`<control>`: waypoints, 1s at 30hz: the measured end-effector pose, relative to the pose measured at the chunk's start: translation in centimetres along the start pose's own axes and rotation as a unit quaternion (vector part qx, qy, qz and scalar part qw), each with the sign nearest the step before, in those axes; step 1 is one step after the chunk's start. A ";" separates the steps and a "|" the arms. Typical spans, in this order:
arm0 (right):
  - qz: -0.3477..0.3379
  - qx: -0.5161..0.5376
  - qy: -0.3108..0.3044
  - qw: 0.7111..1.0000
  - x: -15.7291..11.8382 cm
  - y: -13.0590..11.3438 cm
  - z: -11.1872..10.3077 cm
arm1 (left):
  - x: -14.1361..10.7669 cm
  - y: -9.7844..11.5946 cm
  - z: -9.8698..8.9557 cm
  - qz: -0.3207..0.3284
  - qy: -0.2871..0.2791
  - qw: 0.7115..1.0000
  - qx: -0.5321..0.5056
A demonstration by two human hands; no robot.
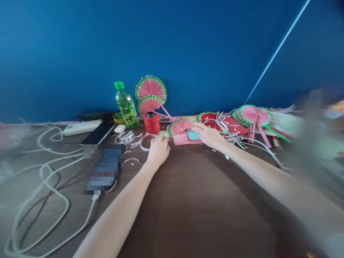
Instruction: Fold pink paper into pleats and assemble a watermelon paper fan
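My right hand (208, 134) reaches to the back of the table, fingers pinched at the right edge of a small pink pleated paper fan (179, 127) with a green rim. Beneath that hand lie pink paper (180, 139) and a light blue card (192, 135) with a red edge. My left hand (159, 149) rests with bent fingers over the right side of a white roll of tape (145, 144); its fingertips are partly hidden. Just behind it stands a spool of red thread (152, 124). Two round watermelon-coloured fans (151, 88) lean on the wall behind the spool.
At right lie more fans (254, 115), a red fan (212, 121) and white paper strips (228, 130). A green bottle (127, 109), a second tape roll (125, 137), a white power bank (82, 127), a phone (104, 169) and looped white cables (57, 193) occupy the left. A blue wall (188, 53) rises behind.
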State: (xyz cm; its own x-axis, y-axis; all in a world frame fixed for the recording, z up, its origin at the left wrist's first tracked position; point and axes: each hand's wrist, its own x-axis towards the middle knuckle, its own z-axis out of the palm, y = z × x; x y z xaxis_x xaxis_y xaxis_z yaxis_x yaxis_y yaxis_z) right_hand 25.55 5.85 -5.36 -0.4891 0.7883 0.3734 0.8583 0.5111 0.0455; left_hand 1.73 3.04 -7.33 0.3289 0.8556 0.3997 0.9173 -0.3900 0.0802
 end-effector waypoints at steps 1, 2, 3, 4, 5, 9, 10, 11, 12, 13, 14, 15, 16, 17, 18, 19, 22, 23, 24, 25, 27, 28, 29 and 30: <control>-0.007 -0.028 -0.002 1.000 0.0 -0.4 0.0 | 0.0 0.0 0.0 0.000 0.001 1.000 0.001; -0.007 -0.047 -0.003 0.999 0.1 -0.7 0.0 | 0.0 0.0 0.0 0.001 0.002 1.000 0.001; -0.005 -0.057 -0.003 0.998 0.1 -1.0 0.1 | 0.0 0.1 0.0 0.002 0.003 1.000 0.002; -0.004 -0.060 -0.002 0.998 0.2 -1.2 0.2 | 0.0 0.1 0.0 0.003 0.003 1.000 0.002; -0.006 -0.058 -0.003 0.998 0.2 -1.3 0.3 | 0.0 0.1 0.0 0.004 0.002 1.000 0.001; -0.043 -0.057 -0.022 0.997 0.3 -1.4 0.5 | -0.1 0.1 0.0 0.005 -0.001 1.000 0.000; -0.049 -0.062 -0.026 0.997 0.4 -1.3 0.5 | -0.1 0.0 0.0 0.006 -0.001 1.000 0.000; -0.054 -0.066 -0.027 0.996 0.4 -1.3 0.5 | -0.1 0.0 0.0 0.006 -0.001 1.000 0.000; -0.058 -0.067 -0.026 0.996 0.4 -1.3 0.5 | -0.1 0.0 0.0 0.005 -0.002 1.000 0.000; -0.060 -0.064 -0.021 0.996 0.4 -1.4 0.4 | -0.1 0.0 0.0 0.004 -0.002 1.000 -0.001; -0.058 -0.054 -0.013 0.997 0.5 -1.4 0.4 | -0.1 0.0 0.0 0.003 -0.004 1.000 -0.002; -0.051 -0.037 -0.004 0.998 0.5 -1.4 0.4 | -0.1 0.1 0.0 0.002 -0.005 1.000 -0.004; -0.037 -0.012 0.005 0.999 0.6 -1.4 0.4 | -0.1 0.1 0.0 0.000 -0.007 1.000 -0.005; -0.014 0.019 0.014 1.000 0.8 -1.4 0.4 | -0.1 0.1 -0.1 -0.001 -0.010 1.000 -0.006; 0.017 0.062 0.023 0.998 0.9 -1.3 0.4 | -0.1 0.1 -0.1 -0.002 -0.011 1.000 -0.006; 0.051 0.109 0.029 0.992 1.1 -1.2 0.4 | 0.0 0.1 -0.1 -0.003 -0.013 1.000 -0.006; 0.128 0.221 0.036 0.966 1.7 -0.7 0.4 | 0.0 0.2 -0.2 -0.005 -0.013 1.000 -0.007; 0.141 0.242 0.035 0.959 1.9 -0.5 0.4 | 0.0 0.2 -0.2 -0.005 -0.012 1.000 -0.008; 0.151 0.258 0.034 0.954 2.0 -0.2 0.4 | 0.0 0.2 -0.2 -0.005 -0.011 1.000 -0.008; 0.161 0.270 0.035 0.949 2.1 0.0 0.4 | 0.0 0.2 -0.2 -0.004 -0.011 1.000 -0.008; 0.189 0.296 0.042 0.935 2.2 0.4 0.5 | 0.0 0.3 -0.2 -0.004 -0.010 1.000 -0.008; 0.203 0.304 0.046 0.930 2.3 0.6 0.5 | 0.0 0.3 -0.2 -0.003 -0.009 1.000 -0.007; 0.214 0.307 0.051 0.926 2.3 0.7 0.5 | 0.0 0.3 -0.2 -0.003 -0.008 1.000 -0.006; 0.222 0.305 0.058 0.924 2.4 0.8 0.5 | 0.0 0.3 -0.2 -0.003 -0.007 1.000 -0.005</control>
State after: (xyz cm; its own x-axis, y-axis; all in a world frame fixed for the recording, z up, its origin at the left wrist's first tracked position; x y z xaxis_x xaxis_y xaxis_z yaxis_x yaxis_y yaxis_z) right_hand 25.00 8.31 -4.84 -0.0586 0.9430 0.3275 0.7056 0.2712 -0.6547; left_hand 1.91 2.83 -7.14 0.3274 0.8623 0.3863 0.9168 -0.3888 0.0909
